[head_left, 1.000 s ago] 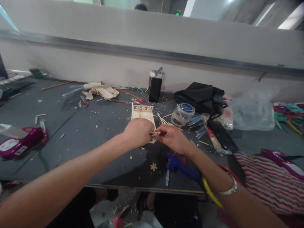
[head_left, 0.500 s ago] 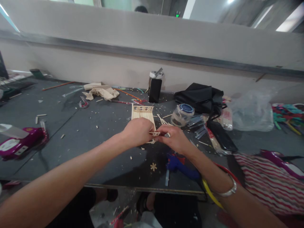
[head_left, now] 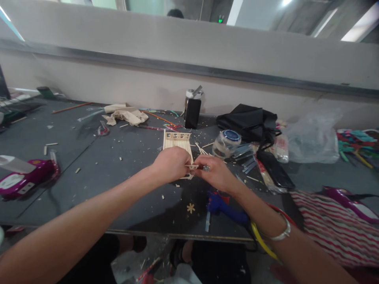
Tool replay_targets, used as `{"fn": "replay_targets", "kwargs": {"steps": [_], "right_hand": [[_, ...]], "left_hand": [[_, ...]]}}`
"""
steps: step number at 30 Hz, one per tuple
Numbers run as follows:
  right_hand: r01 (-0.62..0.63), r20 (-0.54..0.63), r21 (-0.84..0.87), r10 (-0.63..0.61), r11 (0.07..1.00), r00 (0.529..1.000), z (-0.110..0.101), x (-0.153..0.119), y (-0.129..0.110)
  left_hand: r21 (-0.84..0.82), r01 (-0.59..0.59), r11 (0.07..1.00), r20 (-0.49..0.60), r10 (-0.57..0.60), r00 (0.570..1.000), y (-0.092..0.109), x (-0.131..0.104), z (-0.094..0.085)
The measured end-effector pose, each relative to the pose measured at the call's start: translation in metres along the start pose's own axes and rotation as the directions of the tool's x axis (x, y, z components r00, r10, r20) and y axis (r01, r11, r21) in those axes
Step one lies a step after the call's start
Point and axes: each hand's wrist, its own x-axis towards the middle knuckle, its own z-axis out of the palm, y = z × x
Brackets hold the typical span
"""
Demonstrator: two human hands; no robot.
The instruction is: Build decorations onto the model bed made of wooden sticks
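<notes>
A small model of pale wooden sticks [head_left: 177, 142], with a slatted floor and a railing of star shapes at its far end, lies on the dark table. My left hand [head_left: 173, 163] is closed over its near part, hiding much of it. From the right my right hand [head_left: 214, 171] meets it, thumb and fingers pinched. Between the fingertips of both hands is a short piece of wooden stick [head_left: 192, 167], partly covered. A loose wooden star [head_left: 190, 208] lies nearer the table's front edge. Close below my right hand rests a blue glue gun [head_left: 223, 207].
A clear jar with a blue lid [head_left: 231, 136], loose glue sticks [head_left: 250, 163] and a black phone [head_left: 275, 169] lie to the right. Another phone [head_left: 193, 113] stands upright at the back. A purple device [head_left: 26, 177] is at left. Stick scraps litter the table [head_left: 89, 185].
Both hands stay nearly in place, with small finger movements at the piece. A pale stick end beside my right fingers no longer shows. The view has shifted slightly.
</notes>
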Motion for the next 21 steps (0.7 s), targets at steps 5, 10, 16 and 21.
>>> {"fn": "replay_targets", "kwargs": {"steps": [5,10,16,21], "right_hand": [[-0.021,0.005,0.027,0.021,0.999,1.0,-0.0034,-0.0027,0.0006],[-0.053,-0.017,0.095,0.055,0.994,0.998,-0.0058,-0.0058,0.0006],[-0.055,-0.052,0.086,0.06,0.995,0.997,-0.0039,-0.004,-0.0027],[-0.014,-0.051,-0.005,0.014,1.0,0.999,-0.0033,-0.003,-0.0033]], "left_hand": [[-0.012,-0.023,1.0,0.034,0.023,0.999,-0.0014,0.0003,-0.0032],[-0.084,-0.038,0.996,0.043,0.042,0.998,-0.003,0.0011,-0.0046],[-0.097,0.012,0.995,0.042,-0.007,0.999,0.0003,0.0001,-0.0051],[-0.104,0.019,0.994,0.015,-0.017,1.0,0.0013,0.0001,-0.0044]]}}
